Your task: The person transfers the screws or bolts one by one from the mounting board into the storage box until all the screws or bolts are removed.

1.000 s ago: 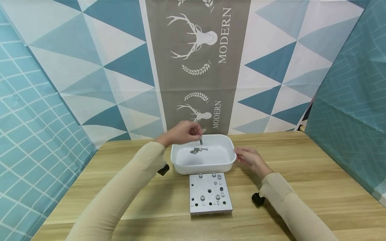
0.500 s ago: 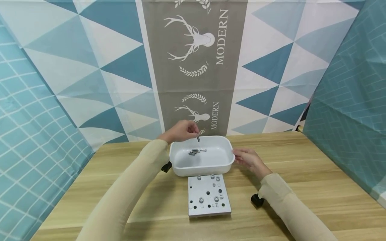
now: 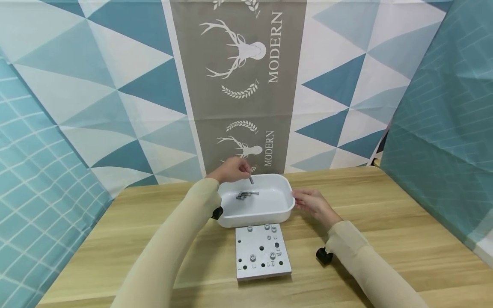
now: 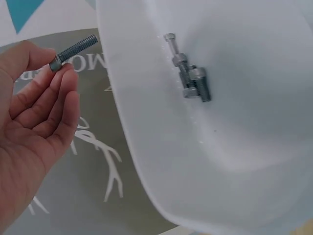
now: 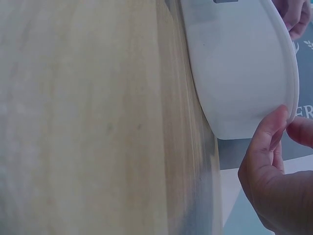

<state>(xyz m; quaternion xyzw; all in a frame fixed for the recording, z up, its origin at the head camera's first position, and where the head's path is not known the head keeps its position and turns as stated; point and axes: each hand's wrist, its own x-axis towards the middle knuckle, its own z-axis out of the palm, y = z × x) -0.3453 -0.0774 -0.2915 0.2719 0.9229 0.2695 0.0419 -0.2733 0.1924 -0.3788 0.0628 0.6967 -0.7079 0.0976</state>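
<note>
Above the far left rim of a white tub point(image 3: 269, 219), my left hand point(image 3: 232, 169) pinches a socket head screw point(image 4: 78, 51) by its head between thumb and fingers. Its threaded end points away from the fingertips. Several more socket head screws point(image 4: 190, 78) lie in a small heap on the tub's floor. At the tub's right end, my right hand point(image 5: 279, 166) grips the rim between thumb and fingers. In front of the tub lies a silver metal plate point(image 3: 252, 248) with holes and several screws standing in it.
Both objects stand on a wooden table point(image 3: 339, 192). A patterned cloth point(image 3: 154, 85) hangs right behind the tub, and blue cloths flank the table on both sides. A black wrist camera point(image 3: 324, 256) sits under the right forearm.
The head view has shifted, so everything appears farther left. My left hand keeps its screw over the tub with little movement; the right hand stays on the rim.
</note>
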